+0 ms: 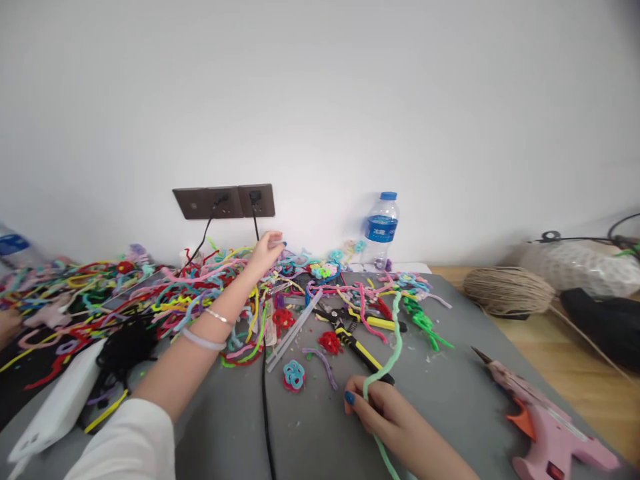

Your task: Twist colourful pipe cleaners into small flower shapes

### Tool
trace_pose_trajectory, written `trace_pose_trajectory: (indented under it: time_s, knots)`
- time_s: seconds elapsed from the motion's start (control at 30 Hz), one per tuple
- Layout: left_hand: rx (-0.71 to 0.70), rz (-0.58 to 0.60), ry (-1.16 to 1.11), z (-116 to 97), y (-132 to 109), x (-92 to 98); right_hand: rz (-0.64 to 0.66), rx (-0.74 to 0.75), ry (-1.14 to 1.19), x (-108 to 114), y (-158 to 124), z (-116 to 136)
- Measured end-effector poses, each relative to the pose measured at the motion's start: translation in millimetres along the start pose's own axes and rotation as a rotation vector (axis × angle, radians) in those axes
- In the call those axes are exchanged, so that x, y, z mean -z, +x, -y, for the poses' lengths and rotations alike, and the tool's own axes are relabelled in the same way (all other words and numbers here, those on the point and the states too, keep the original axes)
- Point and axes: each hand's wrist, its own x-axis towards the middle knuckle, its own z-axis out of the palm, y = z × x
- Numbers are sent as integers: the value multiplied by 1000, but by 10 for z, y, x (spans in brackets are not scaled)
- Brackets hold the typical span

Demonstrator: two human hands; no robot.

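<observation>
Extending from grip: light-green pipe cleaner (pixel 399 337) — one length above the right hand (pixel 376 405), another below.
Right hand: pinching it, thumb against fingers.
Pliers (pixel 364 352): just beyond that hand.
Left hand (pixel 269 251): at pipe-cleaner pile (pixel 195 303) — grip cannot be told.

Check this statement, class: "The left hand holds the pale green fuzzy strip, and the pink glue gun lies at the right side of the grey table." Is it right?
Not quite: the head view shows the right hand holding the pale green fuzzy strip. The pink glue gun does lie at the right side of the grey table.
</observation>
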Motion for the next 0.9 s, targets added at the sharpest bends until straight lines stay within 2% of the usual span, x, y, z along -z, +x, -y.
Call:
trace_pose_trajectory:
  time_s: [0.1,0.13,0.17,0.23,0.27,0.37,0.47,0.6,0.77,0.9]
  knots:
    - [-114,-10,-74,-201,-106,169,-11,6,6,13,-3,42]
    - [-230,93,-87,-264,-168,221,-11,1,3,17,-2,52]
    - [-327,250,-76,-315,-236,262,-9,-3,-3,20,-1,61]
    - [-443,558,29,-366,-369,302,-13,-2,-17,24,0,69]
    - [-440,607,111,-362,-426,301,-14,3,-22,24,-2,69]
    - [-349,656,341,-260,-545,257,-8,7,-26,19,-9,59]
    - [-335,621,402,-106,-595,231,-12,-2,-35,12,-18,46]
    - [-350,560,318,44,-605,272,-30,10,-36,10,-21,32]
    - [-216,338,216,108,-517,339,-47,32,-14,4,-11,12]
    - [-156,211,196,102,-410,371,-28,18,-4,1,-12,22]
